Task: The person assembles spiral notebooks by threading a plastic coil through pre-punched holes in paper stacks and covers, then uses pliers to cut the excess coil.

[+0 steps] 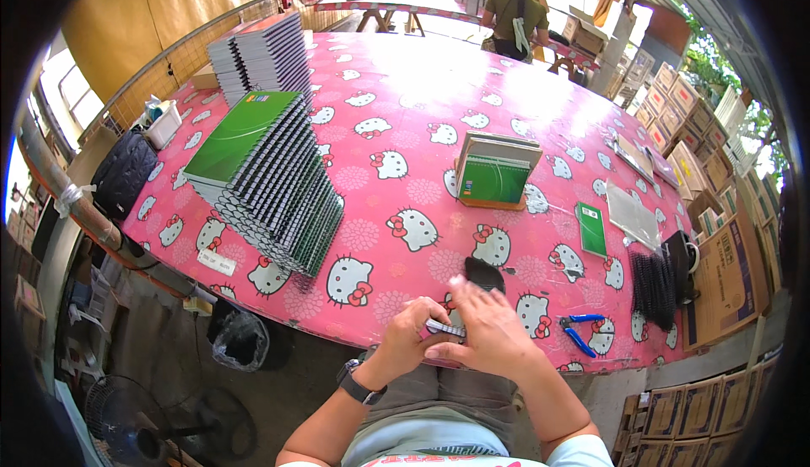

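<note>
Close to the table's near edge, my left hand (407, 330), with a dark watch on its wrist, is closed around a small spiral-bound notebook (445, 329). Only a pale, dark-looped edge of it shows between my hands; its cover is hidden. My right hand (492, 330) meets it from the other side, thumb below and longer fingers reaching forward over it. Just beyond my right fingertips lies a black, flat-looking object (484, 274) whose kind I cannot make out. Blue-handled pliers (582, 334) rest to the right of my right hand.
A tall, leaning stack of green spiral notebooks (253, 151) stands left on the pink table (380, 188), another stack (263, 53) behind. A stand (492, 204) holds notebooks mid-table. Rightward lie a green notebook (591, 229), black coils (653, 290) and cartons (730, 273). A person (515, 16) is far back.
</note>
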Tool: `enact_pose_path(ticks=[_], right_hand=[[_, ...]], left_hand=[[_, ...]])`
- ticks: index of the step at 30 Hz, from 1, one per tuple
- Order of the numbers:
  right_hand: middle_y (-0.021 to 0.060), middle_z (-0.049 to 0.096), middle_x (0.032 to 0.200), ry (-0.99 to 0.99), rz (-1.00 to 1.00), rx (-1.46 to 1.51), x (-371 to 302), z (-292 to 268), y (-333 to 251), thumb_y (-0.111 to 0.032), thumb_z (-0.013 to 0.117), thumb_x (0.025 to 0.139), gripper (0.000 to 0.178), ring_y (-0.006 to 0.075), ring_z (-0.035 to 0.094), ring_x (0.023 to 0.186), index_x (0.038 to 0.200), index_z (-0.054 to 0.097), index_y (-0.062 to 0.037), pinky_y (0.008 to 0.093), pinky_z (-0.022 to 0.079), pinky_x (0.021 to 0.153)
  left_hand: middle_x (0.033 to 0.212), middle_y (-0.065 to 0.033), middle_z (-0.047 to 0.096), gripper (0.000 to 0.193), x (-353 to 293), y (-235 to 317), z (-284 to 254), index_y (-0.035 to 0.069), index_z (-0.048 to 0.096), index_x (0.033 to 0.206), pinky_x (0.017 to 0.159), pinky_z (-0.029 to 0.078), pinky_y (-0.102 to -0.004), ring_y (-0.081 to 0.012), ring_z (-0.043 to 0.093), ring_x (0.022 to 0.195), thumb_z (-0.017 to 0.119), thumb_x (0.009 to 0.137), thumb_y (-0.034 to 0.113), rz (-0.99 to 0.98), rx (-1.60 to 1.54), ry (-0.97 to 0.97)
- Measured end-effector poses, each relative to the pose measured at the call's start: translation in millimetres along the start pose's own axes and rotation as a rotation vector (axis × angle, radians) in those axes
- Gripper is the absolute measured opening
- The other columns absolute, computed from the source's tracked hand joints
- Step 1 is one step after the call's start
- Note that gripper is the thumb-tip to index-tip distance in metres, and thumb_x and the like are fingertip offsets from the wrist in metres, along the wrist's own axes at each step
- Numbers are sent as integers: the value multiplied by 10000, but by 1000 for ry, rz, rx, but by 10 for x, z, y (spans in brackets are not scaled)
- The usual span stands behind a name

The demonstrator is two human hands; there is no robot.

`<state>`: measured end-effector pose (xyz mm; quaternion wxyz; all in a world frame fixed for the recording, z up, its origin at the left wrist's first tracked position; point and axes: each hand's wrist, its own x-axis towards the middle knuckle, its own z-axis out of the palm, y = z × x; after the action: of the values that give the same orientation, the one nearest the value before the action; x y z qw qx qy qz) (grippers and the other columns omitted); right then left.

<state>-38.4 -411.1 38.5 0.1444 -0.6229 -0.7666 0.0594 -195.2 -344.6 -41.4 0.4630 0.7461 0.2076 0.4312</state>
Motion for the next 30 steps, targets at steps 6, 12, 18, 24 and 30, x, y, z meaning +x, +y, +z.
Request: enact_pose_path(ticks=[6, 12, 18, 24, 30], right_hand=[[230, 513, 1306, -50, -74, -6, -178, -296, -280, -695, 550, 768, 969, 327, 461, 1268, 1337, 402, 76, 538, 300, 1059], [138, 605, 1060, 238, -85, 324, -3, -246, -201, -283, 747, 755, 492, 290, 569, 960, 1137, 586, -19, 413, 481, 782], [105, 610, 867, 393, -176, 400, 20, -107, -176, -78, 695, 781, 266, 279, 573, 784, 1029, 614, -28, 374, 488, 677], [110, 624, 857, 483, -150, 426, 60, -92, -217, -54, 681, 794, 217, 273, 591, 783, 995, 614, -7, 369, 493, 677], [76, 600, 850, 452, -228, 475, 74, -66, -184, -80, 734, 749, 252, 242, 554, 740, 975, 631, -38, 343, 476, 652]], left_hand=[[862, -91, 610, 298, 85, 194, -39, 40, 598, 921, 674, 482, -352, -247, 609, 780, 782, 688, 61, -30, 30, 79], [823, -90, 611, 281, 88, 283, -59, 26, 592, 902, 656, 496, -336, -235, 608, 734, 779, 696, 65, 19, 161, 76], [798, -37, 624, 293, 90, 450, -62, 29, 591, 893, 663, 489, -248, -85, 582, 739, 789, 678, 3, -207, 37, 124], [756, -20, 616, 277, 95, 429, -63, 40, 573, 848, 635, 478, -227, -58, 547, 702, 786, 676, 1, -256, 34, 189], [737, -28, 622, 253, 96, 508, -91, 40, 568, 826, 606, 477, -231, -74, 559, 668, 778, 685, 24, -186, 132, 198]])
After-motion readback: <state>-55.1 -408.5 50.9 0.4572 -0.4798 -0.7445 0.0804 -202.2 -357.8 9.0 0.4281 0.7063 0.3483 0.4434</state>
